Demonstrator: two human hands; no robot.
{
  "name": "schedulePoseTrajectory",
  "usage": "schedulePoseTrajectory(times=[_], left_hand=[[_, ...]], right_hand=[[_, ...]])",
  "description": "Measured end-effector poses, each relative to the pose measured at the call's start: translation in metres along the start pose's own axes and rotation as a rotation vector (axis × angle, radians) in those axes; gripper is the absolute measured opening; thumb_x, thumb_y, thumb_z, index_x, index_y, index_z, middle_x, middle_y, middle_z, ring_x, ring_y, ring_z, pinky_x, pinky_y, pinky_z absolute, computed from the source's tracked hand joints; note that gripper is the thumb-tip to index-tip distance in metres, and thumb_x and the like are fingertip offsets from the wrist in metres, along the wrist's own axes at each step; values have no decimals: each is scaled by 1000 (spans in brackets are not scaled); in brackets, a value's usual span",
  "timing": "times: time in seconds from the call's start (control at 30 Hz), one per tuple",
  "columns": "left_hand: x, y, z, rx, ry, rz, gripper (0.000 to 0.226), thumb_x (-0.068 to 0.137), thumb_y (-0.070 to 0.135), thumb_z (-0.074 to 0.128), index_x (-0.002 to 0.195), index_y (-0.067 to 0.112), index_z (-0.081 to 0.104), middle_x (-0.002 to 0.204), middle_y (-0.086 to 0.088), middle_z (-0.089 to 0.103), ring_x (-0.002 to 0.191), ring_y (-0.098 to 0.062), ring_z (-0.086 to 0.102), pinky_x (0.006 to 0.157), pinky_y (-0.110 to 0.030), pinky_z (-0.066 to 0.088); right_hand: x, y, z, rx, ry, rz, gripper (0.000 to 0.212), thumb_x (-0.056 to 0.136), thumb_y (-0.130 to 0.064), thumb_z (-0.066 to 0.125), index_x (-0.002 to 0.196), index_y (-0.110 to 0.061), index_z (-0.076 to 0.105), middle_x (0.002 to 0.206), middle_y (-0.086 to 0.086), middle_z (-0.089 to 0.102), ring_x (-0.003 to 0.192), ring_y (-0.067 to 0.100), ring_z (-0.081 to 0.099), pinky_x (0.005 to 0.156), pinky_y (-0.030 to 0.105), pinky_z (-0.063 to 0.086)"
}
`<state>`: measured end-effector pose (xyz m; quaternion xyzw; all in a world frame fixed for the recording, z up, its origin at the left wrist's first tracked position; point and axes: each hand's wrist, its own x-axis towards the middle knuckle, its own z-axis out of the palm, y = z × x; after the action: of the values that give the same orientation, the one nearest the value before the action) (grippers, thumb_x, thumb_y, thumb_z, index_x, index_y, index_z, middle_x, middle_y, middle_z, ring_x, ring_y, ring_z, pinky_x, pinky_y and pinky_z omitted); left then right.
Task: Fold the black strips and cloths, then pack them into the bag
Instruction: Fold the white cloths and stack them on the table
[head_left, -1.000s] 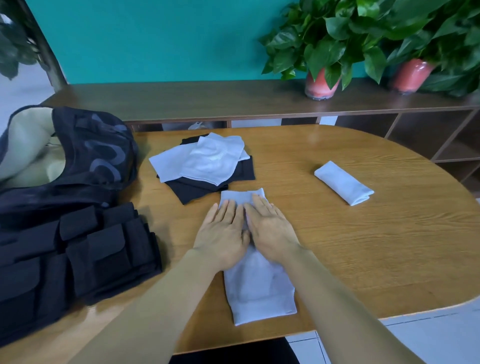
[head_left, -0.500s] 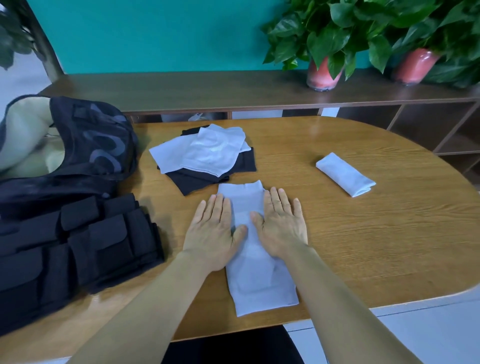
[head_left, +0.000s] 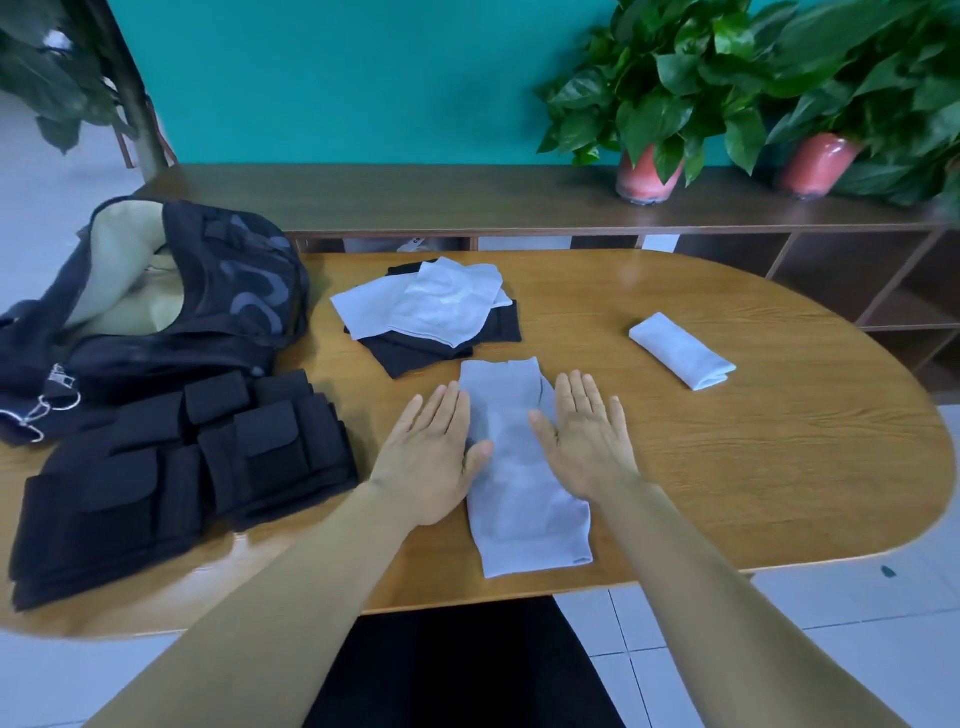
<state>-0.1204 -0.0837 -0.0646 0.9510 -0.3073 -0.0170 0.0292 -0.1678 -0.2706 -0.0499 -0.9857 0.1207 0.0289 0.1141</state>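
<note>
Now two flat hands, left hand (head_left: 434, 457) and right hand (head_left: 584, 439), are pressing one grey cloth (head_left: 519, 483) at the frame centre; one folded cloth (head_left: 680, 351) is lying at the right.

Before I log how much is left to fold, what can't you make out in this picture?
Head view only:
- Pile of cloths: the white ones on top hide the black ones, so no count.
- Bag: its rim hides most of the inside.
- Black strips: overlapping and cut off by the left edge, so no count.
- Grey cloth: the left hand and right hand hide its side edges.
</note>
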Motion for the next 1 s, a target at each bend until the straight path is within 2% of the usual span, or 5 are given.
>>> schedulePoseTrajectory(times=[0.13,0.27,0.4,0.83,1.0], left_hand=[[-30,7,-3,-170,152,187,85,88,63,-3,150,15,29,162,-2,11,149,-11,5,115,-23,-13],[-57,20,-7,-376,261,289,60,87,71,35,114,27,66,131,15,55,123,7,37,110,-12,-1],[-69,31,-10,-321,163,334,54,68,77,57,100,35,63,106,24,59,107,8,45,107,-14,-5],[-63,31,-6,-385,177,150,12,83,33,62,74,24,66,77,14,65,79,-3,57,107,-23,14],[-52,30,-20,-734,7,-49,23,84,23,63,62,18,60,50,17,52,51,-1,46,70,-28,32]], right_hand=[[-35,11,-5,164,187,-257,53,103,-39,32,150,-16,30,157,2,27,146,15,18,118,32,10],[-68,19,7,207,463,-410,33,85,-23,54,113,-17,69,109,-4,71,103,16,64,89,31,43],[-93,23,10,238,428,-387,25,76,-19,51,89,-21,72,76,-11,68,73,13,61,72,29,50],[-105,32,22,213,338,-411,16,75,-23,64,90,-25,65,83,-17,63,80,8,54,68,21,44],[-97,30,23,211,359,-379,32,67,-23,62,98,-24,67,80,-16,61,80,10,53,72,26,45]])
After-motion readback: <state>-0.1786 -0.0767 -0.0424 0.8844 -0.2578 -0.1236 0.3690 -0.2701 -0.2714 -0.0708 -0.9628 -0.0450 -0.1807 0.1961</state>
